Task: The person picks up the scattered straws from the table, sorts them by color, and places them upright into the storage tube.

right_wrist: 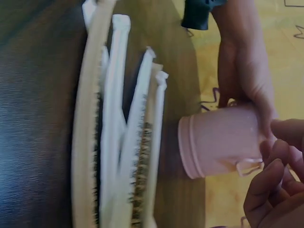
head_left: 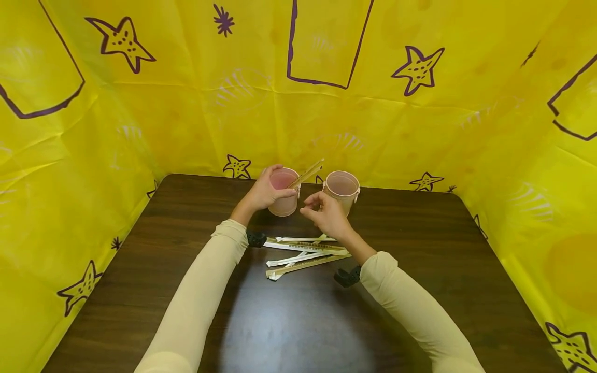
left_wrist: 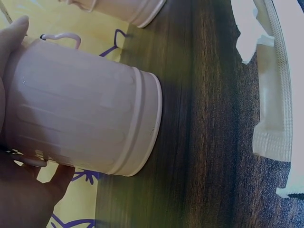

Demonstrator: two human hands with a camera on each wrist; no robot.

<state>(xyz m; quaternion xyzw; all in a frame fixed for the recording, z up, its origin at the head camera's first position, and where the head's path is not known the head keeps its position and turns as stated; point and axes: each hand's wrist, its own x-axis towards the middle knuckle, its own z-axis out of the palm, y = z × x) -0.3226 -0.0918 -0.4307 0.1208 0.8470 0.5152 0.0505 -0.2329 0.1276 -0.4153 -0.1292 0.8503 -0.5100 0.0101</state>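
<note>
My left hand (head_left: pixel 265 194) grips a small pink pail (head_left: pixel 283 208) with side handles, thumb near its rim and fingers round the far side. A couple of paper-wrapped straws (head_left: pixel 311 170) lean in this pail and stick out to the right. Just right of it is my right hand (head_left: pixel 329 215), fingers loosely bent, with nothing visible between thumb and fingertips. Behind that hand stands a second pail (head_left: pixel 347 201), paler inside and partly hidden. In the left wrist view the gripped pail (left_wrist: pixel 80 107) fills the left side; the right wrist view shows its wall (right_wrist: pixel 223 137) too.
Several wrapped straws (head_left: pixel 303 246), white and brown, lie crossed in a pile on the dark wooden table (head_left: pixel 186 248), under and between the forearms. A yellow patterned sheet (head_left: pixel 196 124) hangs close behind the pails and along both sides.
</note>
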